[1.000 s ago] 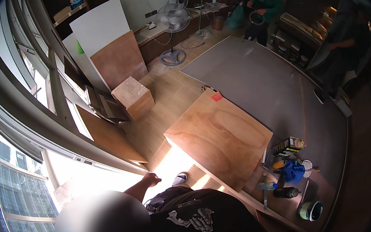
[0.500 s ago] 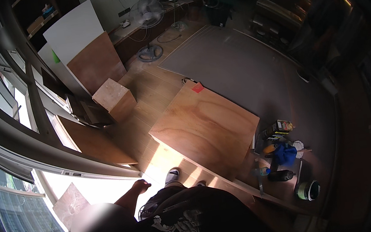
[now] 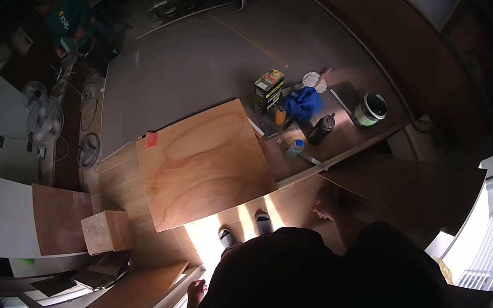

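My left hand (image 3: 197, 290) hangs low by my left side, its fingers curled in and nothing visible in them. Off to my right, my right hand (image 3: 325, 207) is held out above the floor beside a dark brown panel (image 3: 386, 189), empty, with fingers loosely apart. In front of my feet lies a plywood sheet (image 3: 205, 165) with a red patch at its far left corner; neither hand touches it. Beyond its right end stand a rectangular can (image 3: 269, 89), a blue cloth or bag (image 3: 304, 105), a black bottle (image 3: 321, 129), a clear blue-capped bottle (image 3: 296, 148) and a green-and-white bucket (image 3: 369, 110).
A wide grey-covered platform (image 3: 179, 57) fills the space ahead. Leftward are a wooden box (image 3: 106, 231), leaning boards (image 3: 60, 217), a panel by the window (image 3: 137, 290) and a standing fan (image 3: 45, 120). A person in green (image 3: 67, 22) works at the far left.
My view has swung to the right, so the plywood sheet and platform appear further left. My right hand has come into view. My left hand sits lower in the picture.
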Demonstrator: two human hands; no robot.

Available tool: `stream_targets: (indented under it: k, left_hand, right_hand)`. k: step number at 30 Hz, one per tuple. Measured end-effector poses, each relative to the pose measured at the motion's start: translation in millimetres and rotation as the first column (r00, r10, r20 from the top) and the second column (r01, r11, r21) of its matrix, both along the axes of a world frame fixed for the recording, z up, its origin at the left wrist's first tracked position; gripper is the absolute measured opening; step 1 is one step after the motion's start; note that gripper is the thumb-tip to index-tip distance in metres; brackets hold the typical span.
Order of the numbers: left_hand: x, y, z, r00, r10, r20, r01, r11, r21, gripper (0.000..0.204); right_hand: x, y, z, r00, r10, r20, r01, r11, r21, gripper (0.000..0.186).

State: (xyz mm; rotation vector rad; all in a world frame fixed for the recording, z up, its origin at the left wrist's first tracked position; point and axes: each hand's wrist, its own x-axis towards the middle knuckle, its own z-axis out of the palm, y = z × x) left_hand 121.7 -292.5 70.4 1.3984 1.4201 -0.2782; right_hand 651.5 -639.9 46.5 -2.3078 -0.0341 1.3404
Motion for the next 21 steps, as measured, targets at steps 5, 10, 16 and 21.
stream_targets:
  k: [5,10,16,21]
  left_hand:
    - [-13.9,17.1,-21.9,0.989,-0.144,-0.025,0.145,0.989,0.011,0.033]
    - [-38.9,47.1,-38.1,0.986,-0.165,-0.035,0.167,0.985,0.038,0.036]
    - [-28.5,51.8,-49.3,0.997,-0.02,0.08,0.019,1.0,0.008,0.037]
    - [31.1,40.5,21.4,0.962,-0.272,0.001,0.272,0.962,0.013,0.039]
  right_hand:
    - [-24.7,-20.7,-8.1,0.994,0.034,0.105,-0.028,0.998,-0.054,0.032]
    - [-40.6,-10.3,-7.3,0.997,0.075,0.026,-0.074,0.997,-0.039,0.024]
    - [-33.3,-11.5,-17.8,0.997,0.07,0.04,-0.069,0.997,-0.033,0.026]
    - [-21.4,-21.9,-27.5,0.993,-0.057,-0.099,0.055,0.998,-0.022,0.02]
